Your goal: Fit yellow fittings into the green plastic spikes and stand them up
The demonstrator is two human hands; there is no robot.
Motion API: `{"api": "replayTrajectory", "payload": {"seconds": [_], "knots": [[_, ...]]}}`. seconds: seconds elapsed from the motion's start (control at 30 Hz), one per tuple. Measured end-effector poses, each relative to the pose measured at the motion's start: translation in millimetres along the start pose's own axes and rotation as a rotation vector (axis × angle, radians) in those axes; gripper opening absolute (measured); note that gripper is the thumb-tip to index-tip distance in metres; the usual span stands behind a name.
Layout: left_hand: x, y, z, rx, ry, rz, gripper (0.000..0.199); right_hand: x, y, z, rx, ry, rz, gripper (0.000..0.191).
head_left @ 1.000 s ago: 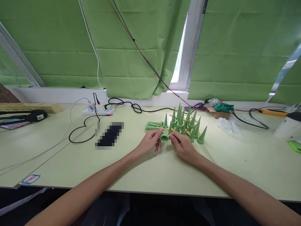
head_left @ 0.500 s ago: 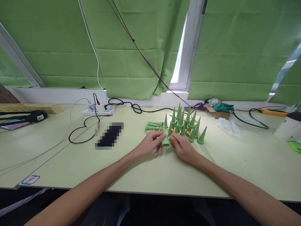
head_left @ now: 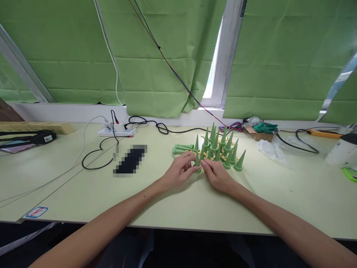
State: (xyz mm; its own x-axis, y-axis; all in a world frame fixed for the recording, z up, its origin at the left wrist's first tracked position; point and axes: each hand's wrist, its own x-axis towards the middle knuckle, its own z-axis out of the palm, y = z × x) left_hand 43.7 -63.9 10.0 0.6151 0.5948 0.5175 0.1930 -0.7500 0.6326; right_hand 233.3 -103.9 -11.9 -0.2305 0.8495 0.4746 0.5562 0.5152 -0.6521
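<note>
My left hand [head_left: 181, 169] grips a green cone-shaped spike [head_left: 197, 160] at its base, between thumb and fingers. That spike is upright, with its wide end down at the table. Close beside it, my right hand [head_left: 214, 173] is closed in a pinch; what sits in the fingertips is too small to make out. Just beyond both hands stand several more green spikes [head_left: 215, 143], points up. Small yellow pieces [head_left: 223, 158] lie scattered among them. To the left of this group, several green spikes [head_left: 182, 148] lie on their sides.
A white power strip [head_left: 117, 130] with cables stands at the back left. A blurred-out dark object [head_left: 131, 159] lies left of my hands. On the right are a cardboard box [head_left: 259, 134], a clear plastic bag [head_left: 270, 150] and a white cup [head_left: 341, 150].
The spike in my left hand has gone from tilted, its open base facing me, to upright. My left fingers have shifted around it. My right hand stays nearly still.
</note>
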Motion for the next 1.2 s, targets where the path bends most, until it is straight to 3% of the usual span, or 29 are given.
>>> {"api": "replayTrajectory", "payload": {"seconds": [0.17, 0.43, 0.6, 0.87, 1.03, 1.2], "knots": [[-0.5, -3.4, 3.3, 0.020, 0.054, 0.019, 0.018, 1.2, -1.0, 1.1, 0.014, 0.043, 0.020, 0.037], [2.1, -1.6, 3.6, -0.088, 0.103, -0.237, 0.043, 1.1, -3.3, 0.9, -0.033, 0.116, -0.002, 0.035], [3.0, -3.9, 4.1, -0.273, 0.065, -0.366, 0.043, 1.1, -2.7, -1.8, -0.093, 0.141, -0.061, 0.032], [5.6, -6.2, -1.7, -0.545, -0.115, -0.413, 0.033, 2.1, -1.2, -4.3, -0.148, 0.159, -0.119, 0.030], [7.9, -8.0, -3.6, -0.800, -0.101, -0.490, 0.034, 2.3, -0.2, -5.2, -0.153, 0.140, -0.105, 0.030], [7.1, -8.5, -0.9, -0.761, -0.112, -0.456, 0.038, -0.1, -0.2, -4.5, -0.126, 0.079, -0.120, 0.029]]}}
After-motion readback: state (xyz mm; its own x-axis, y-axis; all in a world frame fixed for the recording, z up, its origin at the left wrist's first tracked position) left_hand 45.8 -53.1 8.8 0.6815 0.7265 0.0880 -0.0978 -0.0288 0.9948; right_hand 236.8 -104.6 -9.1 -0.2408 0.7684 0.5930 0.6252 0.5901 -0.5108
